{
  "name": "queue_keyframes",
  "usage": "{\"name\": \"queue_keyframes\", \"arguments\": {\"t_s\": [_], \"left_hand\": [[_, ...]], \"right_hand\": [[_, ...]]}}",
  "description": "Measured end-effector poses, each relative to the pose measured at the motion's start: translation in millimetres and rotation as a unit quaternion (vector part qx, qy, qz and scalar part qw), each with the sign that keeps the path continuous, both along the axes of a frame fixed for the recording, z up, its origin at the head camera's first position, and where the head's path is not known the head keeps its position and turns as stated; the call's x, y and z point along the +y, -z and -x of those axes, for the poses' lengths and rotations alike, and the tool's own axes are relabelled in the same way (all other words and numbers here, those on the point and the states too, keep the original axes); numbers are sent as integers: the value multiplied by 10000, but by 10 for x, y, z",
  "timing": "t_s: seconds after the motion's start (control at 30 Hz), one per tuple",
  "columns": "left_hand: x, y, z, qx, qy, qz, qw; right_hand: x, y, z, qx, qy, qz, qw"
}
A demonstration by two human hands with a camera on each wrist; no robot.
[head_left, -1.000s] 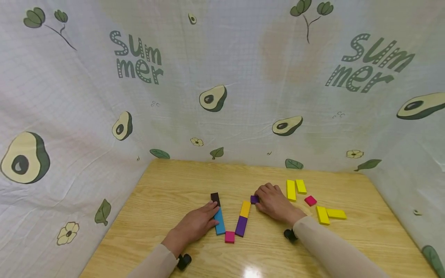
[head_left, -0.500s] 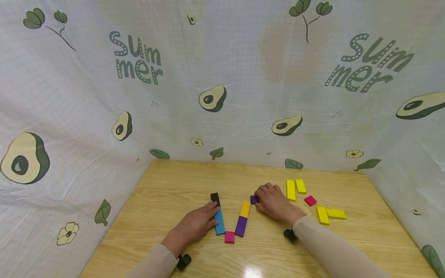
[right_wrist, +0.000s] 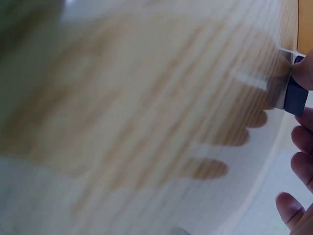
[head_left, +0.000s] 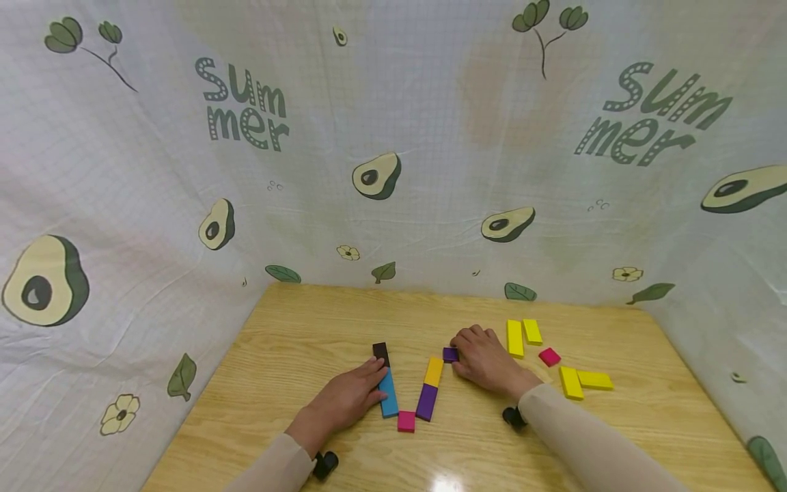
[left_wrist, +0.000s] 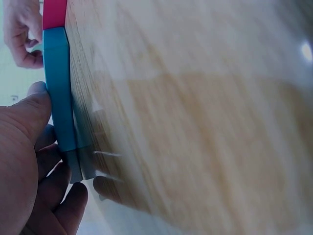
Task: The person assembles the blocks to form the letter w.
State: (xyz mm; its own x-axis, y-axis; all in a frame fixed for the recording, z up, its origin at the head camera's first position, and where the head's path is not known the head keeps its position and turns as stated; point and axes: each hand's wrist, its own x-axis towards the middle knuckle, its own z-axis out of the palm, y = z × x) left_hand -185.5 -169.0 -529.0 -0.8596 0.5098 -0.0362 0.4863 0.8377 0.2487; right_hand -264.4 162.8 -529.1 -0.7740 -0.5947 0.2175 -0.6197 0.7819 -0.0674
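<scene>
My left hand (head_left: 344,395) lies across a blue block (head_left: 389,404), its fingertips at the joint with a black block (head_left: 381,352). In the left wrist view, the thumb touches the long side of the blue block (left_wrist: 58,93). My right hand (head_left: 488,361) pinches a small purple block (head_left: 450,354) between thumb and index finger; the hand partly hides it. This block stands beside the far end of an orange block (head_left: 433,371), which meets a longer purple block (head_left: 427,402). A pink square block (head_left: 406,421) sits at the near end, between the blue and purple rows.
Right of my right hand lie two upright yellow blocks (head_left: 514,338), a tilted pink block (head_left: 549,357) and two more yellow blocks (head_left: 571,383). A patterned cloth (head_left: 430,205) hangs behind and along both sides of the wooden table (head_left: 320,321).
</scene>
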Motion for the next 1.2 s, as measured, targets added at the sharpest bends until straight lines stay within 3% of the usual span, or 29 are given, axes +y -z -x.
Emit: {"name": "queue_keyframes", "arguments": {"t_s": [1.2], "left_hand": [[1,-22,-5,107,64,111,9999]], "right_hand": [[372,-1,-188,407,223,-6,9989]]}}
